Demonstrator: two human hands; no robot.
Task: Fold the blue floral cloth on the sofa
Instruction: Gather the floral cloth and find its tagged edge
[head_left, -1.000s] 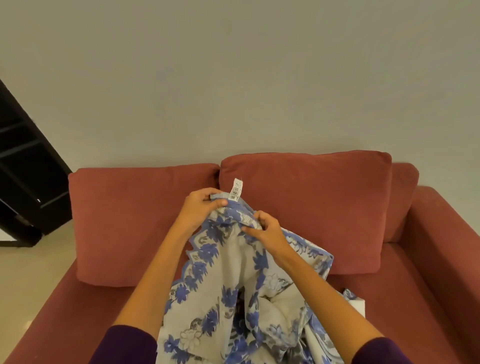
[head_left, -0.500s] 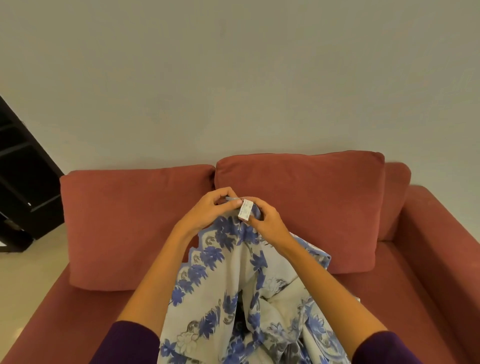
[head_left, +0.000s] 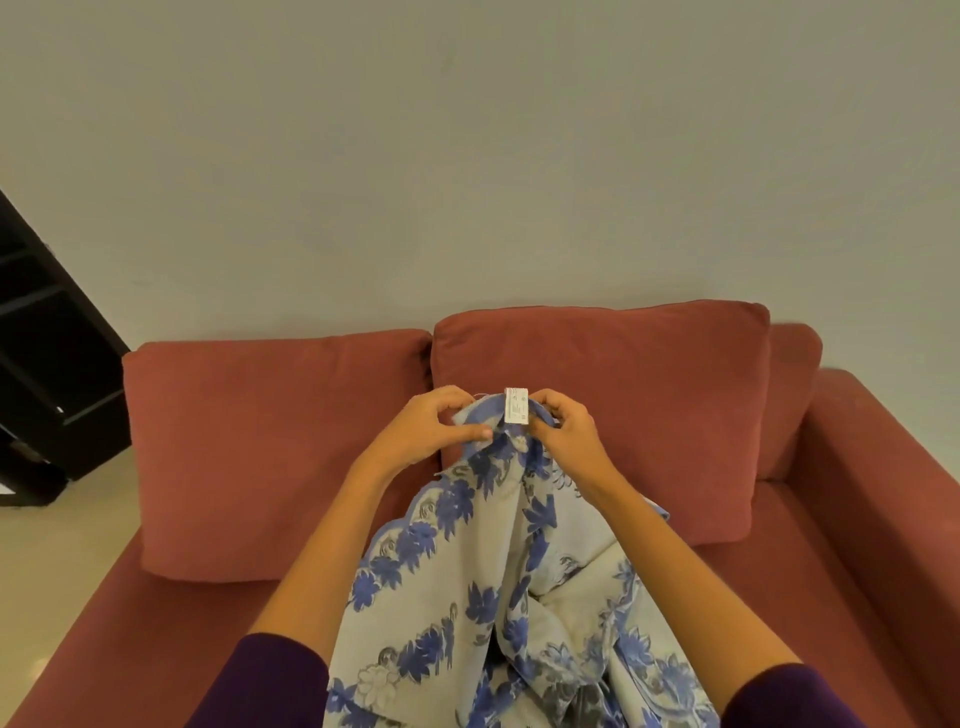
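Note:
The blue floral cloth (head_left: 483, 587), pale with blue flower bands and a scalloped edge, hangs in loose folds in front of me over the red sofa (head_left: 171, 623). My left hand (head_left: 436, 426) and my right hand (head_left: 563, 428) pinch its top edge close together, held up before the back cushions. A small white care label (head_left: 517, 406) stands up between the two hands. The lower part of the cloth runs out of the bottom of the frame between my forearms.
Two red back cushions (head_left: 280, 452) lean against a plain pale wall. The sofa's right armrest (head_left: 883, 467) rises at the right. A dark stair or shelf structure (head_left: 47, 364) stands at the left over a light floor (head_left: 57, 545).
My hands have drawn together along the cloth's top edge, and the label now stands upright between them. The view has shifted slightly.

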